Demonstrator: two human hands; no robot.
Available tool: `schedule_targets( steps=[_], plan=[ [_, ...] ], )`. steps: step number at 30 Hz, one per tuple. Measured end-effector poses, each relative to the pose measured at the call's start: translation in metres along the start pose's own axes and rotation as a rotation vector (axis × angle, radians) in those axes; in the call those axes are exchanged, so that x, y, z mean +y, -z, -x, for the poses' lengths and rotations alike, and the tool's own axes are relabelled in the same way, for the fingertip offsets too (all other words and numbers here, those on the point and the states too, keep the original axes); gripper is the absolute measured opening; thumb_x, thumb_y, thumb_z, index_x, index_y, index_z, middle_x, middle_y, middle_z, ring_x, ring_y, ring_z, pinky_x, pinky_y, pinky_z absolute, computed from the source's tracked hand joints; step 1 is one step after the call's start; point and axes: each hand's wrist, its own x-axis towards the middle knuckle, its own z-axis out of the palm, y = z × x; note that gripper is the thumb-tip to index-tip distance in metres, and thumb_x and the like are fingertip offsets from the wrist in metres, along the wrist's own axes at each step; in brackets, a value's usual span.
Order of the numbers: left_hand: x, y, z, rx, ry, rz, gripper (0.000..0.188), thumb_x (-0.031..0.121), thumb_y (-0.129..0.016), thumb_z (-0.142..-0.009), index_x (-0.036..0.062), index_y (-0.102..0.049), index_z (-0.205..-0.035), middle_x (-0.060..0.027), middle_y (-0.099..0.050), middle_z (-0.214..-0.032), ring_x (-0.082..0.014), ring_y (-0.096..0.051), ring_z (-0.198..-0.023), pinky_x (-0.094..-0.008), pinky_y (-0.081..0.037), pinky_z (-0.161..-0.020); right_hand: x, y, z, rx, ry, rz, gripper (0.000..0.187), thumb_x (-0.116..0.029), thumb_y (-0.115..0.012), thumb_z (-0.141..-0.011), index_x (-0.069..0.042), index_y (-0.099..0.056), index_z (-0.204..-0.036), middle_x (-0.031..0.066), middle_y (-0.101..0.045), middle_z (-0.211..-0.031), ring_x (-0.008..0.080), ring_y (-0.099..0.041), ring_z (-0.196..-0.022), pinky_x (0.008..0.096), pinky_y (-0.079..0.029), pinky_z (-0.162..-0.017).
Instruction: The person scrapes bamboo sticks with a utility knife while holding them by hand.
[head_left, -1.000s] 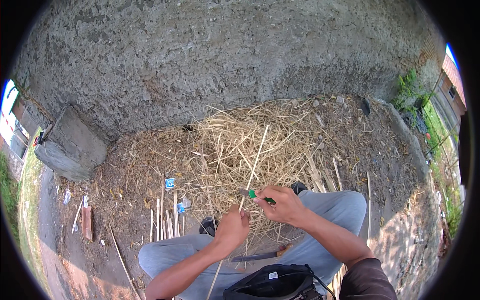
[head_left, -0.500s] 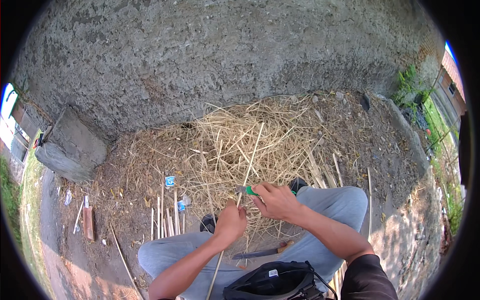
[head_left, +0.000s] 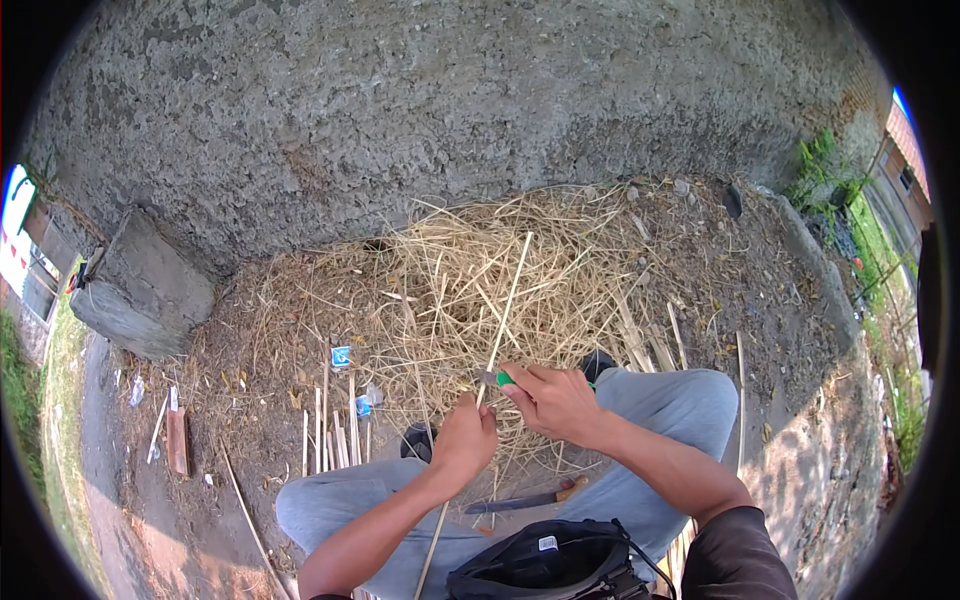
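My left hand [head_left: 466,440] is closed around a long, thin, pale strip [head_left: 512,300] that looks like split bamboo. The strip slants from beside my left thigh up over a heap of shavings [head_left: 440,310]. A small knife with a green handle [head_left: 503,378] is gripped in my right hand [head_left: 556,406], just ahead of the left. Its short grey blade lies against the strip; my right fingers partly cover the handle. Between my legs, a larger knife with a dark blade and wooden handle [head_left: 515,503] rests on the ground.
A rough grey wall [head_left: 450,120] rises beyond the heap. Several pale strips [head_left: 320,430] lie left of my feet, near a blue packet [head_left: 340,356]. A concrete block [head_left: 150,290] stands at the left. An open black bag [head_left: 530,565] sits at my lap.
The strip's far end has shifted slightly away from me, toward the wall. My right hand with the knife has moved a little forward; the left hand stays nearly in place.
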Motion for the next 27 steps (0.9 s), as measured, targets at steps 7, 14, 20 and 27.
schedule_targets(
  steps=[7, 14, 20, 27],
  plan=[
    [0.010, 0.007, 0.007, 0.001, -0.046, 0.071, 0.019, 0.013, -0.051, -0.092, -0.0054, -0.051, -0.097, -0.0301, -0.064, -0.079, -0.0470, -0.065, -0.079, -0.0529, -0.049, -0.071, -0.002, -0.004, 0.001, 0.144, -0.015, -0.218, 0.023, -0.020, -0.062, -0.094, -0.005, -0.062, -0.112, 0.0162, -0.068, -0.082, 0.0348, -0.064, -0.059, 0.0424, -0.050, -0.050],
    [0.009, 0.003, 0.008, 0.048, -0.039, 0.016, 0.017, 0.012, -0.055, -0.093, -0.0043, -0.051, -0.095, -0.0276, -0.064, -0.076, -0.0449, -0.066, -0.074, -0.0486, -0.049, -0.066, -0.002, 0.000, -0.001, 0.089, -0.005, -0.181, 0.012, -0.014, -0.066, -0.090, -0.003, -0.062, -0.094, 0.0133, -0.070, -0.085, 0.0329, -0.065, -0.060, 0.0394, -0.051, -0.050],
    [0.018, 0.004, 0.015, 0.075, -0.069, -0.104, 0.020, 0.013, -0.050, -0.096, -0.0064, -0.049, -0.096, -0.0336, -0.062, -0.074, -0.0510, -0.063, -0.072, -0.0556, -0.049, -0.064, -0.005, -0.001, 0.002, 0.152, -0.003, -0.103, 0.013, -0.015, -0.069, -0.088, -0.004, -0.064, -0.088, 0.0115, -0.070, -0.083, 0.0317, -0.066, -0.059, 0.0383, -0.051, -0.048],
    [0.026, 0.007, 0.013, 0.046, -0.072, -0.136, 0.021, 0.014, -0.047, -0.097, -0.0069, -0.047, -0.099, -0.0346, -0.062, -0.074, -0.0525, -0.062, -0.071, -0.0575, -0.049, -0.064, 0.003, -0.007, -0.001, 0.197, -0.008, -0.030, 0.013, -0.018, -0.069, -0.089, -0.006, -0.067, -0.092, 0.0112, -0.070, -0.084, 0.0307, -0.065, -0.058, 0.0384, -0.050, -0.046]
  ],
)
